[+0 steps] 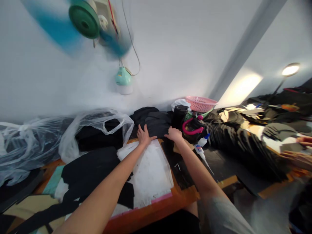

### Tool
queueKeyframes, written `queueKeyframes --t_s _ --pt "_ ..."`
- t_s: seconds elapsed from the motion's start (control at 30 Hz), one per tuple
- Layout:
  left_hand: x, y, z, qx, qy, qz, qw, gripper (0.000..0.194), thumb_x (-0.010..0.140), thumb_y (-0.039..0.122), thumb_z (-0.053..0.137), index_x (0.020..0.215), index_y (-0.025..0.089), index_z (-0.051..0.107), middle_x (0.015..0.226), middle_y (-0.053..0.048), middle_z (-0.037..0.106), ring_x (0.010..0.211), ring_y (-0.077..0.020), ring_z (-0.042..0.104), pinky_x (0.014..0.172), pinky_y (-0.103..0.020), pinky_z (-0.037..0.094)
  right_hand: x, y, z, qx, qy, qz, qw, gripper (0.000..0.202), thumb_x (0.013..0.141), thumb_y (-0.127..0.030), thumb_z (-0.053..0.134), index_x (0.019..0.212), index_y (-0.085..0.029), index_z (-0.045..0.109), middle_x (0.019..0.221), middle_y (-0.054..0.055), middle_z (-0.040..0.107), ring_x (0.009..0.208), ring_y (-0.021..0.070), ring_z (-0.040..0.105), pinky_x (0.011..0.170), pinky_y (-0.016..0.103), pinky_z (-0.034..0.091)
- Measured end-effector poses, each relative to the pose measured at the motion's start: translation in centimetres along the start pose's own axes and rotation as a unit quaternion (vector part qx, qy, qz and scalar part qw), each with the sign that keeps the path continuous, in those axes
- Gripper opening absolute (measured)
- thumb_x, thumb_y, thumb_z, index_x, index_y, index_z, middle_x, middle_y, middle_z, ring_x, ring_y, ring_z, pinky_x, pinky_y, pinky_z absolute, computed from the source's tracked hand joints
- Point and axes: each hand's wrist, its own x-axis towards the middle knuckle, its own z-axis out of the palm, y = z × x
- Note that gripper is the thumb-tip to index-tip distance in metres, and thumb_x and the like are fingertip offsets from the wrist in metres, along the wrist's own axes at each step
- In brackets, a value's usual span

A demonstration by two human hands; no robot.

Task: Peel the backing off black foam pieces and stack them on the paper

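A pile of black cut fabric pieces (157, 123) lies at the back of the table against the wall. My left hand (145, 138) rests on the pile's near left edge, fingers spread and thumb stretched to the right. At the near right edge of the same pile is my right hand (174, 134), its fingers curled in and closed on the edge of the black fabric; how many layers it grips is hidden. Below both hands, white paper sheets (153, 172) lie flat between my forearms.
Black fabric (94, 165) and clear plastic bags (70, 143) lie left. To the right are a pink-handled tool (195, 130), glue bottles (199, 149), a pink basket (201, 104) and rows of black pieces (239, 146). Another person's hand (298, 157) shows far right. A fan (84, 21) spins above.
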Motion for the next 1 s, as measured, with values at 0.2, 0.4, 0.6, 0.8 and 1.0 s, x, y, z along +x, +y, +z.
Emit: queueKeyframes --t_s 0.2,0.4,0.6,0.8,1.0 --pt "-1.3 1.4 -0.7 0.043 0.017 0.072 0.996 0.099 0.085 0.056 0.073 0.163 0.019 0.025 0.173 -0.027 0.003 0.160 -0.0472 0.012 0.124 -0.070 0.014 4.3 -4.6 -3.9 -0.011 0.079 0.001 0.997 0.043 0.102 -0.043 0.062 0.137 -0.018 0.059 0.136 0.012 0.063 0.115 0.0255 0.066 0.097 0.048 0.057" --pt "-1.6 0.2 -1.1 0.065 -0.014 0.100 0.993 0.092 0.089 0.058 0.066 0.164 0.021 0.027 0.173 -0.026 0.012 0.159 -0.0471 0.014 0.121 -0.076 0.014 7.4 -5.2 -5.4 0.001 0.083 -0.027 0.996 0.038 0.101 -0.038 0.065 0.133 -0.018 0.062 0.133 0.011 0.063 0.111 0.0240 0.067 0.093 0.045 0.059" --pt "1.7 0.2 -1.0 0.061 -0.048 0.128 0.989 0.131 0.068 0.070 0.081 0.166 0.018 0.011 0.172 -0.028 0.012 0.160 -0.0467 0.011 0.121 -0.077 0.011 7.6 -4.0 -4.3 0.020 0.075 -0.055 0.995 0.040 0.101 -0.038 0.066 0.135 -0.018 0.060 0.133 0.011 0.063 0.112 0.0248 0.067 0.093 0.046 0.059" --pt "3.6 0.9 -1.0 0.055 -0.051 0.162 0.984 0.141 0.056 0.066 0.090 0.162 0.009 0.016 0.159 -0.031 0.036 0.147 -0.0447 0.038 0.124 -0.057 0.026 8.4 -3.6 -3.1 0.052 0.088 -0.053 0.993 0.040 0.100 -0.038 0.066 0.135 -0.018 0.060 0.135 0.011 0.062 0.113 0.0251 0.066 0.094 0.047 0.059" --pt "3.8 1.1 -1.2 0.069 -0.074 0.169 0.980 0.136 0.054 0.062 0.093 0.157 0.005 0.023 0.143 -0.031 0.050 0.130 -0.0449 0.054 0.109 -0.050 0.043 9.1 -3.0 -4.2 0.125 0.140 -0.072 0.980 0.036 0.101 -0.037 0.065 0.131 -0.018 0.063 0.133 0.011 0.064 0.113 0.0246 0.066 0.096 0.047 0.057"
